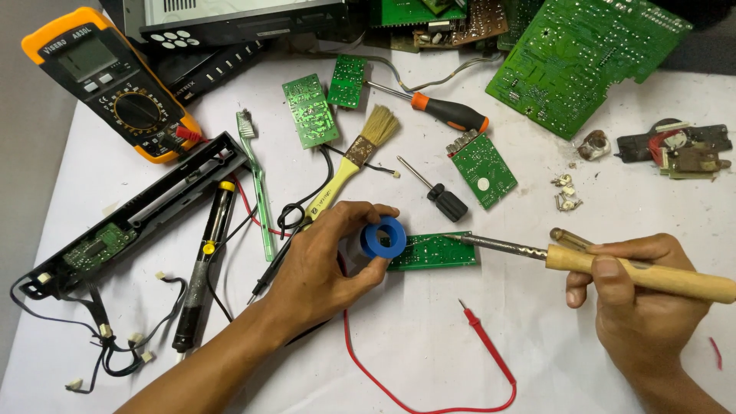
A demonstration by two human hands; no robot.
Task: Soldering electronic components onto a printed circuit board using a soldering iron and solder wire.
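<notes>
Left hand point(322, 268) has a closed grip on the blue solder spool point(383, 238); right hand point(640, 295) clasps the wooden-handled soldering iron point(598, 264).

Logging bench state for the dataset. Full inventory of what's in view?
multimeter: 1, orange and black, top left
black front panel: 1, left, with small green board inside
desoldering pump: 1, black with yellow parts, left of centre
toothbrush: 1, green, centre left
paintbrush: 1, yellow handle, centre
screwdrivers: 2, orange-handled top centre, small black-handled centre
large circuit board: 1, green, top right
small circuit boards: 4, green, centre, one under the iron's tip
red probe lead: 1, bottom centre
solder spool: 1, blue, in left hand
soldering iron: 1, wooden handle, in right hand
</notes>
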